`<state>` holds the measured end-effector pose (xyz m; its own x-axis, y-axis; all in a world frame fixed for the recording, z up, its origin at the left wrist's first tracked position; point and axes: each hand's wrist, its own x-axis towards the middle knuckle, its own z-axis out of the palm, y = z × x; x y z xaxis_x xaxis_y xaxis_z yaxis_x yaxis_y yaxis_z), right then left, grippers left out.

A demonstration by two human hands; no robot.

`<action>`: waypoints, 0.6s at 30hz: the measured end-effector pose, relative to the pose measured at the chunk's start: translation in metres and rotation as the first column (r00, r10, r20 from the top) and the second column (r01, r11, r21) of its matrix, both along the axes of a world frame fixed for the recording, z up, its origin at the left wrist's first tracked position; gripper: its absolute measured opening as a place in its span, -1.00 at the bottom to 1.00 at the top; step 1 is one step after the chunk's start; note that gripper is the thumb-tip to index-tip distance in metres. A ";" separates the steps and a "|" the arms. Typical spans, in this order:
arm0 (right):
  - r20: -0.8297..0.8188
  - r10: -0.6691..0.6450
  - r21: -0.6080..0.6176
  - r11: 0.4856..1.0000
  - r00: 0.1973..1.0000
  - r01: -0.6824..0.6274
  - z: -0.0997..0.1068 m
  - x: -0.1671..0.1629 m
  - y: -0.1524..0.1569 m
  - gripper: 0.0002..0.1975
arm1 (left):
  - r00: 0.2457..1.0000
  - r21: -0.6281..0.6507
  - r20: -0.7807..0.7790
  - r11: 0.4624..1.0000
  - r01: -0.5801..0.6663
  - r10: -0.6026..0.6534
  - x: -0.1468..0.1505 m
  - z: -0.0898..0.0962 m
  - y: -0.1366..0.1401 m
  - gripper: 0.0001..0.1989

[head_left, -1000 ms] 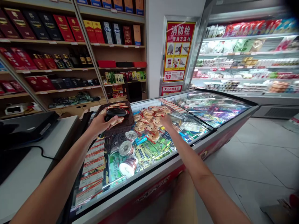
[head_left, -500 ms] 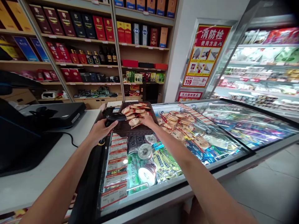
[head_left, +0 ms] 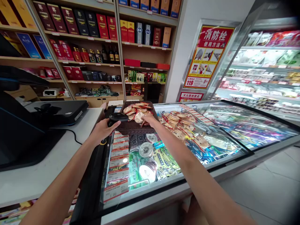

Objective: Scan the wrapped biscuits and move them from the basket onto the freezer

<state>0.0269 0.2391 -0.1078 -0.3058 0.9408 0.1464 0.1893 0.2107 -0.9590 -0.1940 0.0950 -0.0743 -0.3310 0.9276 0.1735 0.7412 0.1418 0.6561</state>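
Note:
My left hand (head_left: 102, 129) is closed round a black handheld barcode scanner (head_left: 118, 117), its head over the near left part of a dark brown woven basket (head_left: 131, 128). In that basket lie several round, pale, flat biscuits in clear wrappers with red edges (head_left: 142, 105). My right hand (head_left: 150, 119) reaches in at the basket's right side. Its fingers pinch one wrapped biscuit (head_left: 139, 117), which is tilted up towards the scanner. More wrapped biscuits (head_left: 179, 122) lie in a loose pile on the glass just right of the basket.
The basket rests on a glass-topped freezer (head_left: 168, 187) with packs and round tubs inside. Price labels (head_left: 117, 175) line its left edge. On the left, a white counter (head_left: 47, 162) carries a black till (head_left: 21, 134) and a cable. Shelves of boxes (head_left: 82, 23) stand behind.
My right hand has drawn a wrapped biscuit up and tilted it; before, it lay flatter in the basket. The left hand and scanner stay almost in place.

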 end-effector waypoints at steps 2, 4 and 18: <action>-0.020 -0.032 0.002 0.999 0.999 0.032 0.008 0.019 0.003 -0.79 | 0.999 0.011 -0.027 1.000 0.019 -0.019 0.014 0.008 0.002 -0.46; -0.044 -0.066 0.001 0.998 0.997 0.066 0.014 0.041 0.006 -0.83 | 0.998 0.023 -0.036 0.999 0.048 -0.047 0.032 0.017 0.004 -0.45; -0.235 -0.162 -0.071 0.986 0.958 0.149 0.009 0.190 0.002 -0.75 | 0.933 0.078 -0.056 0.930 0.358 -0.355 0.184 0.046 0.037 -0.42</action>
<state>0.2168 0.2412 -0.0985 -0.1171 0.9823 0.1465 -0.0200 0.1452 -0.9892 -0.0103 0.1321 -0.0286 0.0274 0.9644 0.2632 0.7586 -0.1915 0.6227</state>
